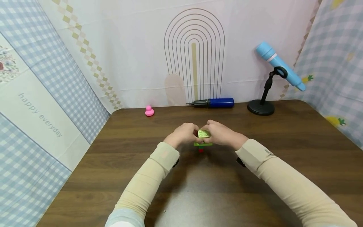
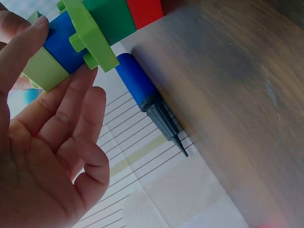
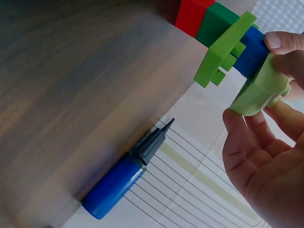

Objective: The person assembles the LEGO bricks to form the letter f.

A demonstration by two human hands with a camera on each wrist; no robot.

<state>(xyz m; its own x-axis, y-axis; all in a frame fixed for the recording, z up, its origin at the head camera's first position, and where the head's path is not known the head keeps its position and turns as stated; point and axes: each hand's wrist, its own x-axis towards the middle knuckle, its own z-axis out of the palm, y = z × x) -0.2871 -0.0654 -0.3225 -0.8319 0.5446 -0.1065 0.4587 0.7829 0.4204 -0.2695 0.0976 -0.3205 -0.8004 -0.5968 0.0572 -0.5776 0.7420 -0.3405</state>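
Note:
A stack of toy building blocks stands upright on the table between both hands. From the bottom it has a red block (image 2: 145,12), a dark green block (image 2: 111,20), a wide lime green plate (image 3: 223,50) with studs, a blue block (image 2: 65,45) and a pale green block (image 3: 259,90) on top. My left hand (image 1: 184,134) pinches the upper part from the left, thumb and fingers at the blue and pale green blocks. From the right, my right hand (image 1: 219,134) grips the pale green block, with its thumb by the blue one. Fingers hide parts of both upper blocks.
Behind the hands, a blue hand pump (image 1: 220,102) lies at the back edge of the wooden table (image 1: 136,176). A pink toy duck (image 1: 149,111) sits back left. At back right, a light blue microphone (image 1: 283,67) leans in a black stand (image 1: 261,107). Cloth hangs behind.

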